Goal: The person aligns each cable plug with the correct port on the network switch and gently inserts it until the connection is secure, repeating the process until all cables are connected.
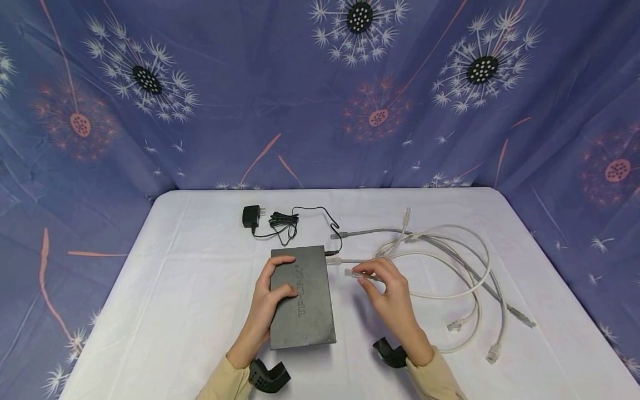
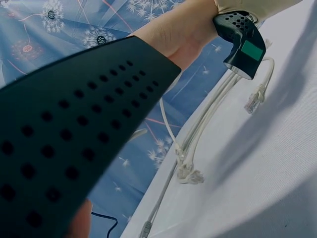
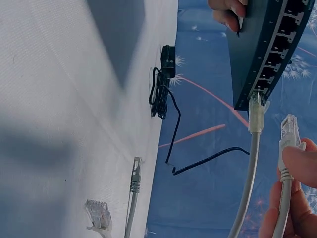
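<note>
A dark grey TP-LINK network switch (image 1: 315, 322) is held above the white table by my left hand (image 1: 262, 305), thumb and fingers on its left side. Its row of ports (image 3: 280, 47) faces the right hand. One network cable plug (image 3: 255, 116) sits in the end port, and a black power cord (image 1: 331, 253) enters the same side. Thumb and fingers of my right hand (image 1: 392, 294) pinch another network cable's clear plug (image 3: 289, 136), which stands just apart from the ports. In the left wrist view the switch's perforated side (image 2: 84, 119) hides most of the left hand.
Several white and grey network cables (image 1: 480, 300) lie in loose coils on the right of the table (image 1: 175, 311). A black power adapter (image 1: 251, 216) with a bundled cord (image 1: 283, 220) lies at the back. Behind the table hangs a blue dandelion-patterned cloth (image 1: 225, 83).
</note>
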Tool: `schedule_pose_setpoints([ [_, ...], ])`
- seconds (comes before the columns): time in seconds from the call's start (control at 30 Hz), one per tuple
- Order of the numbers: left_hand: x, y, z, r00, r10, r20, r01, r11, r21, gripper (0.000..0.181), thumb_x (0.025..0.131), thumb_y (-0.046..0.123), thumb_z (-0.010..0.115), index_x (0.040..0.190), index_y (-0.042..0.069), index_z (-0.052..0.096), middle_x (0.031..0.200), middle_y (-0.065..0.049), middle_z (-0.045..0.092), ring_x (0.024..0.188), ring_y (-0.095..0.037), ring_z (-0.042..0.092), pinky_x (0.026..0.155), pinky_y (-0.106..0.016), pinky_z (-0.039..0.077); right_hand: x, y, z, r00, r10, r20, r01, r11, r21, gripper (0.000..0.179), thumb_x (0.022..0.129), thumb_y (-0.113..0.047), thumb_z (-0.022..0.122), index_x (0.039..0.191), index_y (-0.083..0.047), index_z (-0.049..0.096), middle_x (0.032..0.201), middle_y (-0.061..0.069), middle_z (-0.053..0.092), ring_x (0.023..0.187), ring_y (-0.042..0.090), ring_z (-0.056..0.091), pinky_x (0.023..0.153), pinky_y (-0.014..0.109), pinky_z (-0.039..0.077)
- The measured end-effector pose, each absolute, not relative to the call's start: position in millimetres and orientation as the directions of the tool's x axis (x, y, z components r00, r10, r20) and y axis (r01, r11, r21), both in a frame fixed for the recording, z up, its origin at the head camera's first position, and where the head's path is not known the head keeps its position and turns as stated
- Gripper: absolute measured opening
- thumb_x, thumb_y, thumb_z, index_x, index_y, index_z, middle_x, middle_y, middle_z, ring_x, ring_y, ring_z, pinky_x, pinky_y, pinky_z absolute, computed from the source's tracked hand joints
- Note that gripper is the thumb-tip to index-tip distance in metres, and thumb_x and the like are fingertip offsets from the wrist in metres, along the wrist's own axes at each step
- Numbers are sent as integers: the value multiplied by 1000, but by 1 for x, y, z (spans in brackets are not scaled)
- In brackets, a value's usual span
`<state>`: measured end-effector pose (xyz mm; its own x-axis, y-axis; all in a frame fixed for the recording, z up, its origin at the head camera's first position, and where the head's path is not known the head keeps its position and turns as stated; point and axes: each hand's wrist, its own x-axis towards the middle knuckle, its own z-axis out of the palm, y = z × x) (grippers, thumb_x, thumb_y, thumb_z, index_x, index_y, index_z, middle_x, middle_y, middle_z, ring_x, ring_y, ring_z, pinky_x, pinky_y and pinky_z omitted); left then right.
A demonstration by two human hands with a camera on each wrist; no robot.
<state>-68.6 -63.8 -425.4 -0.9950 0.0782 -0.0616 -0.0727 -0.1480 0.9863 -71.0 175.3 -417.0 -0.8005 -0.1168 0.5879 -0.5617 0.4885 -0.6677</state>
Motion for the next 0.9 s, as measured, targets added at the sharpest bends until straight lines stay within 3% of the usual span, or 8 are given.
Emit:
schedule_pose_setpoints([
  [0.9, -69, -66, -426, -994, 106, -25, -39, -137, 990, 57, 70, -2, 56, 124, 14, 57, 127, -7, 49, 108, -28, 43, 91, -42, 30, -76, 158, -417, -731, -198, 654, -654, 476, -587, 31, 71, 17, 72, 92, -6, 69, 92, 3, 62, 86, 20, 56, 78, 21, 43],
])
